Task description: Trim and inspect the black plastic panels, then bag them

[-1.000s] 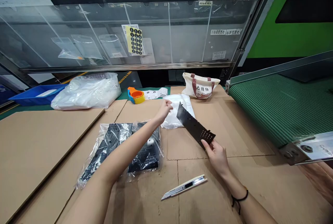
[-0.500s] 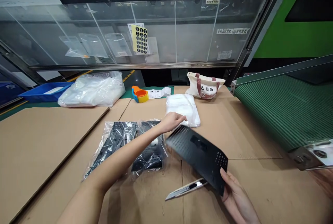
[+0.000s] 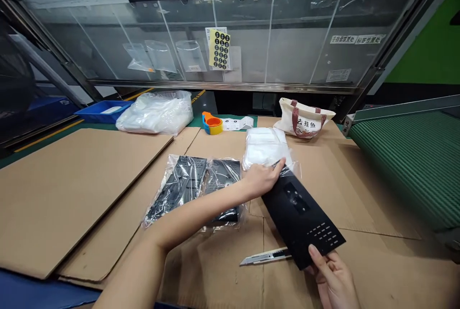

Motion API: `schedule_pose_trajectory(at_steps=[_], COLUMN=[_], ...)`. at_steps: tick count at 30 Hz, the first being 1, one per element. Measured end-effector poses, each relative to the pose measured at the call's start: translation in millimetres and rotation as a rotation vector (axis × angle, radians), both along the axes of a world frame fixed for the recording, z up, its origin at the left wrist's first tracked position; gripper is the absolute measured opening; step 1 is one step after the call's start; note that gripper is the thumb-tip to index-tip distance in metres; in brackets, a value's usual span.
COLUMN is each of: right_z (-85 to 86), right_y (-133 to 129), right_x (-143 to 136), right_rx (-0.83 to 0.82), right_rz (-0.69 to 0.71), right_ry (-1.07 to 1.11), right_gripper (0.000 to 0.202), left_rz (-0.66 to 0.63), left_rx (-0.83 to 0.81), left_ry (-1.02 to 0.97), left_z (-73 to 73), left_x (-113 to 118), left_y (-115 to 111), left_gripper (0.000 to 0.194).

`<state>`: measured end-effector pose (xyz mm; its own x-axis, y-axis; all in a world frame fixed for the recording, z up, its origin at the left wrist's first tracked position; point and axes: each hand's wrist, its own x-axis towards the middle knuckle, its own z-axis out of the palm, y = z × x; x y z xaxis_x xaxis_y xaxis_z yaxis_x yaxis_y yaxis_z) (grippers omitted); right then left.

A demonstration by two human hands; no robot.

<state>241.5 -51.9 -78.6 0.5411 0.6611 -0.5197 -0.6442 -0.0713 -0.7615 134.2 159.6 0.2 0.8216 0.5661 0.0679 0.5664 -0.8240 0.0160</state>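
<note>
In my right hand (image 3: 332, 273) is the lower end of a flat black panel (image 3: 296, 208) with rows of slots and a recessed patch. Its thumb lies on the front face and the fingers are behind. My left hand (image 3: 264, 178) is closed at the panel's far upper end, where clear film of a plastic bag (image 3: 297, 169) shows by the edge; exactly how the film lies around the panel is hard to see. Just beyond lies a stack of white plastic bags (image 3: 266, 146). A utility knife (image 3: 264, 257) rests on the cardboard, partly under the panel.
Two bagged black parts (image 3: 179, 184) lie left of the panel, one partly behind my left forearm. Farther back are a bulky plastic bundle (image 3: 156, 112), a blue tray (image 3: 106, 111), a tape dispenser (image 3: 212, 123) and a cloth bag (image 3: 304, 118). A green conveyor (image 3: 409, 155) borders the right.
The view has swung left. My left hand has moved from the white bag stack to the panel's upper end. The panel has turned, with its upper end now at that hand.
</note>
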Motion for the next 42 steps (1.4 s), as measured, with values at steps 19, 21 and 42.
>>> schedule_pose_trajectory(at_steps=[19, 21, 42], right_z=[-14.9, -22.3, -35.1], right_y=[-1.4, -5.4, -37.4], right_x=[-13.7, -7.2, 18.9], right_rx=[0.109, 0.031, 0.023], right_rz=[-0.252, -0.204, -0.276], right_ry=[-0.108, -0.147, -0.127], right_gripper=[0.043, 0.045, 0.045], left_rz=[-0.014, -0.029, 0.009], left_rx=[0.195, 0.228, 0.344], left_ry=[0.007, 0.000, -0.365], left_z=[3.0, 1.6, -1.0], left_x=[4.1, 4.3, -5.8], left_y=[-15.2, -17.3, -23.2], left_gripper=[0.064, 0.059, 0.043])
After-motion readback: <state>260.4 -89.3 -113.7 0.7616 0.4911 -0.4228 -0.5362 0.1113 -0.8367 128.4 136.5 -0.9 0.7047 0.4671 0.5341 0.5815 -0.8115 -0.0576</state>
